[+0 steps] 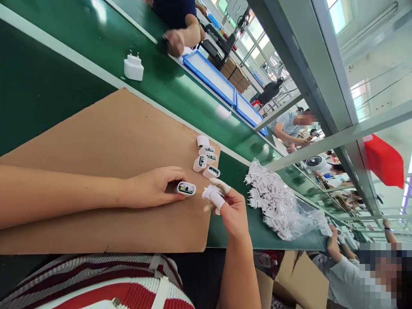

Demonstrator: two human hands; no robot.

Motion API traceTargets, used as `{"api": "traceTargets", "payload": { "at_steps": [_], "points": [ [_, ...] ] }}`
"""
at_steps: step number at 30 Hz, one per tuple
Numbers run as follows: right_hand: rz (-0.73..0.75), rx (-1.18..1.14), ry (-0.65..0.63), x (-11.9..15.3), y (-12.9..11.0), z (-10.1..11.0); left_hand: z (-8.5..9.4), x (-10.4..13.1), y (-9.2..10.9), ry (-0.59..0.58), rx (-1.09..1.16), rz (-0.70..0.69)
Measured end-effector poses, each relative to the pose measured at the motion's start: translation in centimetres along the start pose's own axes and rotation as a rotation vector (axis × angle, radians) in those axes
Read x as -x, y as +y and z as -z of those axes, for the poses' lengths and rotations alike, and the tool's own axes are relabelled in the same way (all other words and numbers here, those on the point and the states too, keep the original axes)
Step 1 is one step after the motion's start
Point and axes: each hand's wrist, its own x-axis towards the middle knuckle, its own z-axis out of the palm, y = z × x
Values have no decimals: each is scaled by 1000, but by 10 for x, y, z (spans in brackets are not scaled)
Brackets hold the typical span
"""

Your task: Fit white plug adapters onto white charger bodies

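Note:
My left hand (157, 185) rests on the brown cardboard sheet (96, 141), its fingers closed around a white charger housing (186, 189). The housing's open end faces right and shows circuit parts inside. Just to the right, my right hand (230, 206) pinches a small white plug piece (212, 194), slightly blurred, with white covers on its fingertips. Beyond both hands, several white housings (211, 172) stand grouped at the cardboard's right edge, most with circuit parts showing. A clear plastic bag (283, 210) full of white plug pieces lies right of my right hand.
A white charger with two pins (133, 68) sits on the green conveyor belt (157, 90) at the upper left. Across it, a person's hand holds a dark object beside blue-rimmed trays (209, 77). Metal beams cross the right side. An open cardboard box (301, 279) and another person are at lower right.

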Motion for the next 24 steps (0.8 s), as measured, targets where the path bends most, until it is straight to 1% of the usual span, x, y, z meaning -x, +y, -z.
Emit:
{"api": "traceTargets", "payload": {
  "at_steps": [3, 4, 5, 7, 9, 11, 14, 20, 24],
  "points": [
    [-22, -43, -102, -5, 2, -6, -2, 0, -1, 7, 30, -20],
    [-20, -23, -96, -6, 4, -8, -2, -1, -2, 8, 39, -19],
    [-1, 27, -62, -7, 6, -9, -3, -1, -2, 7, 45, -14],
    [108, 201, 61, -8, 10, -13, -3, -2, -3, -2, 53, -3],
    [276, 387, 166, -7, 14, -19, -3, -3, -5, -8, 53, -8],
    [419, 511, 172, -7, 17, -23, -3, -4, -6, -11, 52, -27],
    [529, 635, 111, -10, 20, -28, -4, -4, -10, -10, 63, -46],
    [534, 937, 38, -19, 18, -28, -7, -5, -16, 18, 89, -78],
    [572, 1059, 58, -21, 16, -28, -8, -5, -14, 26, 92, -62]
  ]
}}
